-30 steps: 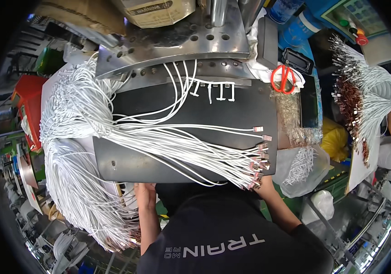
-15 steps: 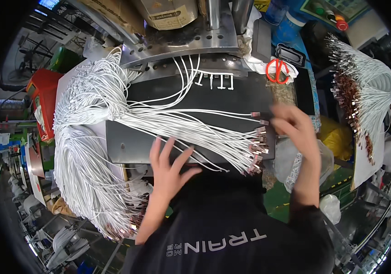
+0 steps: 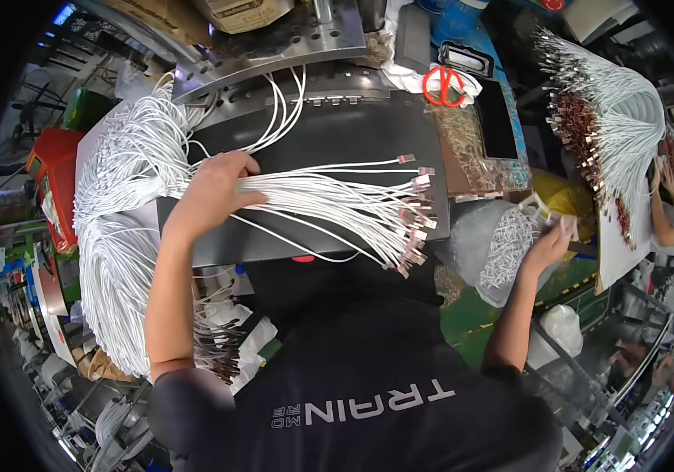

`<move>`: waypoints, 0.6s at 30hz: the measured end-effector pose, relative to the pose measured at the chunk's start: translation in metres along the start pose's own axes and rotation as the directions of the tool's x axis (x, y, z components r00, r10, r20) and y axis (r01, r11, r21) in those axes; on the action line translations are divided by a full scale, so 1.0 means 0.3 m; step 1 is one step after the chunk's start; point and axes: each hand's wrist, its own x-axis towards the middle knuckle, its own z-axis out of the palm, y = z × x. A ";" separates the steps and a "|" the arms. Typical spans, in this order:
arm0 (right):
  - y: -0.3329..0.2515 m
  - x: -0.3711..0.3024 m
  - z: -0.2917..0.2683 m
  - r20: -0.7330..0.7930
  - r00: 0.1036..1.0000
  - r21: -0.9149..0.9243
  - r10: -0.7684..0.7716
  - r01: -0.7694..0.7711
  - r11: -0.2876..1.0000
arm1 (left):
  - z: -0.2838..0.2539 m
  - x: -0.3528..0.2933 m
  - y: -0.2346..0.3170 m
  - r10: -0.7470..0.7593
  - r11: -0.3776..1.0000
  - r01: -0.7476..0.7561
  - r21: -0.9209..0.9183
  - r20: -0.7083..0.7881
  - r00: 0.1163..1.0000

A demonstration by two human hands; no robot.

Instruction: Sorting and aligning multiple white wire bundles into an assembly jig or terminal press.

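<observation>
A bundle of white cables lies across the dark work board, its small metal-tipped ends fanned out toward the right. My left hand is closed over the bundle near its left part, thumb on the near side and fingers on the far side. Out to the right, my right hand is raised beside a clear plastic bag of small white pieces. Its fingers are pinched together around something pale that is too blurred to name.
A big heap of white cables hangs at the left. Behind the board stands a perforated metal shelf. Red-handled scissors lie at the far right, near a dark tray. Another cable bunch and a co-worker's hands are further right.
My left hand has moved from the board's near edge up onto the cable bundle and closed on it. My right hand has left the cable ends and moved right, beside the bag. The view has shifted.
</observation>
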 end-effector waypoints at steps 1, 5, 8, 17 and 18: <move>0.152 -0.052 -0.086 0.129 0.979 -0.260 0.158 -0.120 0.958 | 0.000 -0.007 -0.017 -0.005 1.000 0.006 -0.004 0.003 1.000; 0.739 -0.463 -0.328 0.834 0.460 -0.483 0.306 0.340 0.807 | 0.012 0.025 -0.106 0.152 0.971 -0.174 -0.163 -0.142 0.978; 0.403 -0.393 -0.197 0.445 0.793 -0.731 0.415 0.054 0.681 | 0.007 -0.004 -0.173 -0.259 0.683 -0.004 -0.731 -0.247 0.934; -0.983 -0.282 0.398 0.685 0.198 0.616 -0.701 0.356 0.702 | 0.034 0.105 0.258 0.139 0.925 -0.129 -0.357 0.002 0.990; -1.014 -0.247 0.431 0.686 0.209 0.609 -0.697 0.360 0.707 | 0.016 0.098 0.246 0.152 0.925 -0.140 -0.353 0.005 0.988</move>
